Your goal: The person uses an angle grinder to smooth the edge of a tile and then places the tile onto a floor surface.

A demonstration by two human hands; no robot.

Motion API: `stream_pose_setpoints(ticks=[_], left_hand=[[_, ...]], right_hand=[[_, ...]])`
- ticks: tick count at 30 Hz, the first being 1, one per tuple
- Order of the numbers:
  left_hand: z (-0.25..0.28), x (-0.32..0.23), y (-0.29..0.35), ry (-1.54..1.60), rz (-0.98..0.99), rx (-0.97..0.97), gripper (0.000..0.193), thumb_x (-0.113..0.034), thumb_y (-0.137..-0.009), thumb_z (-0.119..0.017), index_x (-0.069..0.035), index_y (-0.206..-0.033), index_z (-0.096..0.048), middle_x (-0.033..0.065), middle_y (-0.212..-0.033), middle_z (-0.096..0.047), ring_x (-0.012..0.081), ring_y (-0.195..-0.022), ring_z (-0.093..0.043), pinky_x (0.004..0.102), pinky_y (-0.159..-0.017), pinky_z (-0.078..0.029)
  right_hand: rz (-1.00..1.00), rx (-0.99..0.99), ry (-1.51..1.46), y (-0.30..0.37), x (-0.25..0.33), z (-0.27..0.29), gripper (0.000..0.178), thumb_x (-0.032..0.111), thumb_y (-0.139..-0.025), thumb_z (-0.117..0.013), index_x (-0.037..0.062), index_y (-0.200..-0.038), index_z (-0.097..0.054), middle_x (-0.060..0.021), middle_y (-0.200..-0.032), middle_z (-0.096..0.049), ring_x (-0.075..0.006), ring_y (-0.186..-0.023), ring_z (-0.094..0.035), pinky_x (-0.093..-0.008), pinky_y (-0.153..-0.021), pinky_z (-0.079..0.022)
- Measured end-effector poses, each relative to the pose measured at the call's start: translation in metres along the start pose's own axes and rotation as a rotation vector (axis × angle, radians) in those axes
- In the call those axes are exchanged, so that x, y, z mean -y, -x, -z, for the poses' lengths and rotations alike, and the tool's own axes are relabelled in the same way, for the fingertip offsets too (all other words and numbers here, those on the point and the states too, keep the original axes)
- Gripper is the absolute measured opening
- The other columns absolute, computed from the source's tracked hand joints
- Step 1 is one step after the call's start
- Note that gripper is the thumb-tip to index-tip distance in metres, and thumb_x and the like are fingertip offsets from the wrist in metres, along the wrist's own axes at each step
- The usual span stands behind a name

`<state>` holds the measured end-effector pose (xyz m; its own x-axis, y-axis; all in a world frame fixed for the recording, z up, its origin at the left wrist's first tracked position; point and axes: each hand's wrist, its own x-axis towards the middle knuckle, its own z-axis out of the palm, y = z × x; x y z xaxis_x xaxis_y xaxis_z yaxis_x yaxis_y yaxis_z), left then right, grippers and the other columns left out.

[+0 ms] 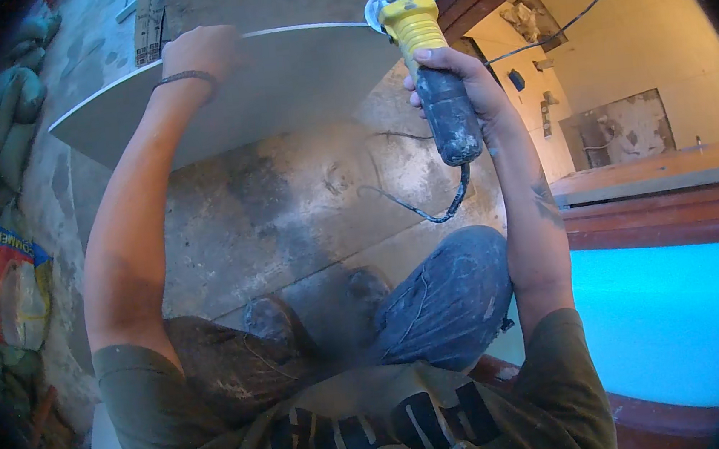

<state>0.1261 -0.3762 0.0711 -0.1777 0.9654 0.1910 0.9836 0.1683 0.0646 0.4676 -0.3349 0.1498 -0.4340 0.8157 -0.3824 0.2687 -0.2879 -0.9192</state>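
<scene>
My right hand (pixel 471 86) is wrapped round the dark, dusty handle of an angle grinder (pixel 415 27) with a yellow body. The grinder's grey head and guard are at the far end, at the white edge of a large thin tile (pixel 279 82). I cannot tell whether the disc touches the tile. The tile stands on edge ahead of me, its grey face toward me. On its upper edge, at the left, my left hand (pixel 201 52) is closed, its fingers partly hidden and a little blurred.
A black power cord (pixel 440 216) loops from the grinder over the stained concrete floor (pixel 241 235). Stacked sacks (pixel 12 109) and a colourful bag (pixel 15 293) line the left. At right are a reddish wooden frame (pixel 650 220) and a bright blue surface (pixel 658 309). My bent knees are close below.
</scene>
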Motion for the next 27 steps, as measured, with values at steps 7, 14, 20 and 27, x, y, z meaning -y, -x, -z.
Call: stream_pose_setpoints(ticks=[7, 14, 20, 27], left_hand=[[0.0014, -0.0039, -0.0003, 0.021, -0.001, -0.018, 0.042, -0.048, -0.081, -0.074, -0.011, -0.101, -0.071, 0.0145, -0.099, -0.072, 0.0357, -0.097, -0.067, 0.0476, -0.082, -0.054], [0.0006, -0.0015, -0.0057, 0.017, 0.033, 0.019, 0.043, -0.048, -0.081, -0.074, -0.011, -0.102, -0.071, 0.0145, -0.099, -0.072, 0.0355, -0.098, -0.067, 0.048, -0.082, -0.053], [-0.0053, 0.0, -0.0067, 0.025, 0.02, -0.026, 0.042, -0.048, -0.081, -0.074, -0.011, -0.101, -0.07, 0.0144, -0.098, -0.072, 0.0364, -0.096, -0.068, 0.0486, -0.081, -0.053], [-0.0007, -0.0053, -0.0049, -0.02, 0.012, 0.029, 0.044, -0.049, -0.08, -0.074, -0.011, -0.101, -0.071, 0.0157, -0.097, -0.072, 0.0367, -0.096, -0.068, 0.0487, -0.08, -0.054]], right_hand=[[0.032, 0.035, 0.012, -0.0072, -0.0036, 0.0058, 0.041, 0.033, -0.086, -0.071, 0.0004, -0.107, -0.058, -0.0097, -0.085, -0.068, -0.015, -0.067, -0.068, -0.0284, -0.059, -0.058], [0.05, -0.056, 0.028, -0.0078, -0.0055, 0.0054, 0.042, 0.038, -0.082, -0.073, -0.0001, -0.096, -0.065, -0.0111, -0.078, -0.069, -0.0175, -0.061, -0.068, -0.0318, -0.056, -0.058], [0.026, 0.023, -0.009, -0.0017, -0.0006, 0.0085, 0.044, 0.033, -0.085, -0.072, -0.0006, -0.109, -0.057, -0.0107, -0.086, -0.068, -0.0157, -0.068, -0.068, -0.0288, -0.06, -0.058], [0.052, -0.02, -0.037, -0.0024, -0.0022, 0.0076, 0.045, 0.036, -0.08, -0.076, -0.002, -0.101, -0.063, -0.0118, -0.082, -0.069, -0.0175, -0.064, -0.069, -0.0322, -0.058, -0.059]])
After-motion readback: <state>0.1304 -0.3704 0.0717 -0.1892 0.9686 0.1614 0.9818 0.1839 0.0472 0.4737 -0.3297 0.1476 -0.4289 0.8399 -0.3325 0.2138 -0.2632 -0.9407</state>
